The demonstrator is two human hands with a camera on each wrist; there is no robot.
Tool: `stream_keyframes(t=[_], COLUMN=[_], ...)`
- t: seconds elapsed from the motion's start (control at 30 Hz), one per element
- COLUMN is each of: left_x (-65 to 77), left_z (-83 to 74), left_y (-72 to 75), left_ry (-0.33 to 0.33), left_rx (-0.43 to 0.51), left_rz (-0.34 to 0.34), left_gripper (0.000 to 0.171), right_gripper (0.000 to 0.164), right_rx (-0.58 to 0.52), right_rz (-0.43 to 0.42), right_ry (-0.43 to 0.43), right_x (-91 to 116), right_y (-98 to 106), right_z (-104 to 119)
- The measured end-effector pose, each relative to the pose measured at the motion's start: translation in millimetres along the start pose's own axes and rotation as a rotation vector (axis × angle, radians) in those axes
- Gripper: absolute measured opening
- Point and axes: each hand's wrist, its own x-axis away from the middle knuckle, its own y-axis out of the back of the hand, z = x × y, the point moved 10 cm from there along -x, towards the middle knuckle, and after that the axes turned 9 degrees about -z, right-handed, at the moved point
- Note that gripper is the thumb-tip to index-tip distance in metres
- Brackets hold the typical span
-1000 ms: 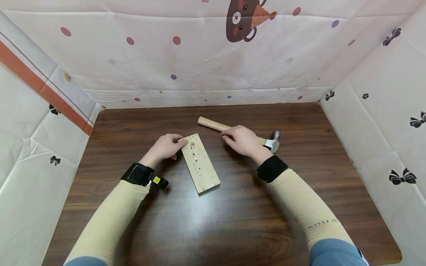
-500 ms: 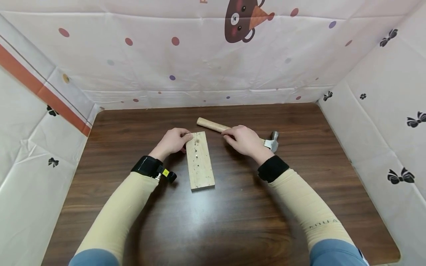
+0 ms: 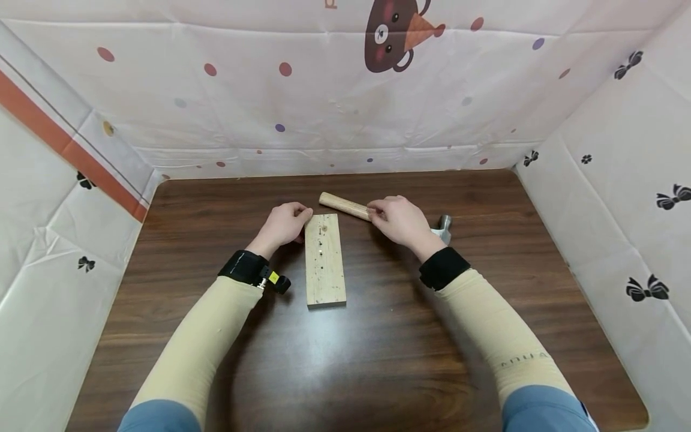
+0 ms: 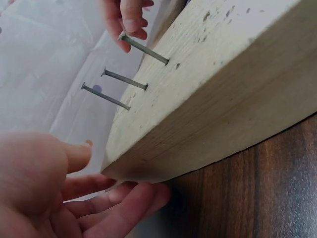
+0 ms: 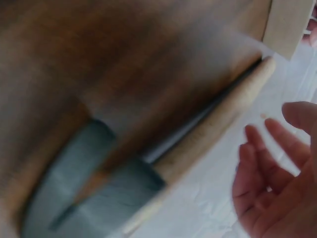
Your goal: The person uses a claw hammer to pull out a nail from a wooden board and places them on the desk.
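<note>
"Hammer (image 3: 353, 209) lies on the worktop (image 3: 388, 372), behind and right of the board (image 3: 326, 279). How will it handle?"

"Stiff and head-heavy, I'd judge; take it by the handle (image 5: 218, 119), toward the free end."

"And the hands?"

"The right hand (image 3: 400, 222) has loose fingers (image 5: 250, 173), clear of the handle; the left hand (image 3: 281, 227) curls loosely at the board's far left corner, not clasping it."

"Anything in the way?"

"Three nails (image 4: 125, 80) jut from the board near the left hand. It looks light and rigid; hold its long edges."

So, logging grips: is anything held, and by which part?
Nothing, it seems: left hand loose at a corner of the wooden board, right hand loose near the claw hammer handle.
</note>
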Motion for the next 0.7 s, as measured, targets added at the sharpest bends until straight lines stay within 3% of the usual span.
stream_keyframes(t=[0.17, 0.27, 0.47, 0.7], left_x=[2.7, 4.8, 7.6, 9.8], left_z=[-4.8, -11.1, -19.1, -22.3], left_y=[14.7, 21.2, 28.5, 33.3], left_ry=[0.003, -0.020, -0.060, -0.074], left_rx=[0.054, 0.071, 0.085, 0.092], left_rz=[-0.091, -0.130, -0.174, -0.184], left_gripper=[0.045, 0.046, 0.042, 0.041], right_gripper=[0.053, 0.058, 0.057, 0.050], right_rx=[0.010, 0.016, 0.022, 0.044], right_rz=[0.107, 0.165, 0.230, 0.241], right_ry=[-0.143, -0.182, -0.187, -0.176], right_x=[-12.8, -19.2, -25.3, -25.1], right_y=[-6.9, -13.9, -26.9, -31.8], right_z=[-13.4, -16.5, -14.6, -13.5])
